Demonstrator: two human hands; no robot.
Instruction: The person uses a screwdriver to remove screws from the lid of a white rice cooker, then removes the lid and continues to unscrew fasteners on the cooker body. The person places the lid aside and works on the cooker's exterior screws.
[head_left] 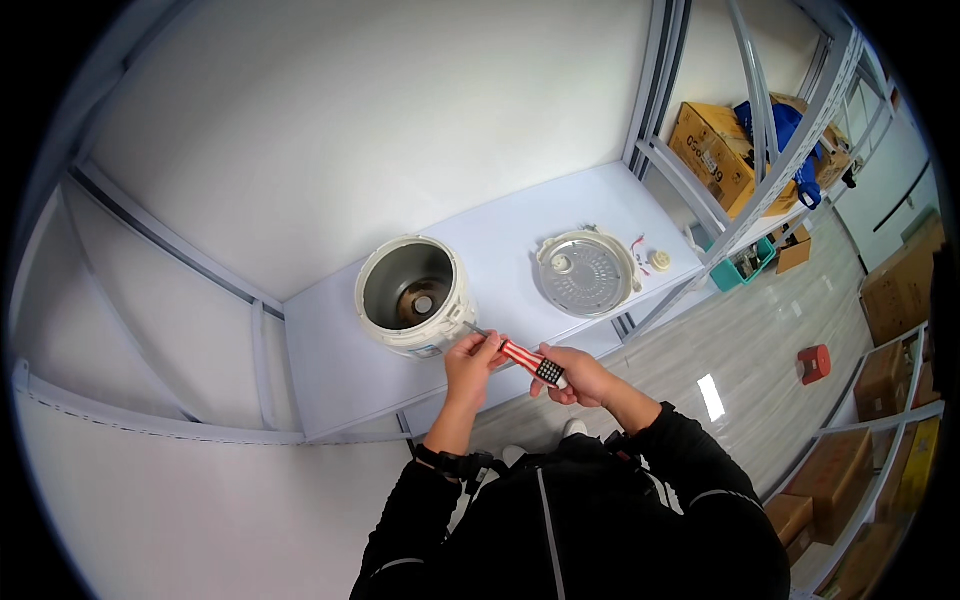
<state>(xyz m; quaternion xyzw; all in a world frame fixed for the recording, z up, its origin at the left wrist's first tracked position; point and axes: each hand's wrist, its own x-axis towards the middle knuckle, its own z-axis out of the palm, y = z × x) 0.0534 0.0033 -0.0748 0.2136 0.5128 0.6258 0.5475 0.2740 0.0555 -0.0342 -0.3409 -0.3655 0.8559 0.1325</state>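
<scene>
Head-worn L fisheye cam, v. wide, facing dn, fairly nr white tbl (505, 240)

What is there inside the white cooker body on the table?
The cooker body shows a grey inner wall, a brownish bottom and a round central piece. Its near rim hides some of the bottom; anything underneath is covered.

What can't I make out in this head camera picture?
Head view:
Screwdriver tip: too small to tell its shape.
Part of its shaft: behind the left hand.
Round lid underside: turned to the table.
Tiny reddish pieces: too small to identify.
Lower-right box: cut off by fisheye rim.
</scene>
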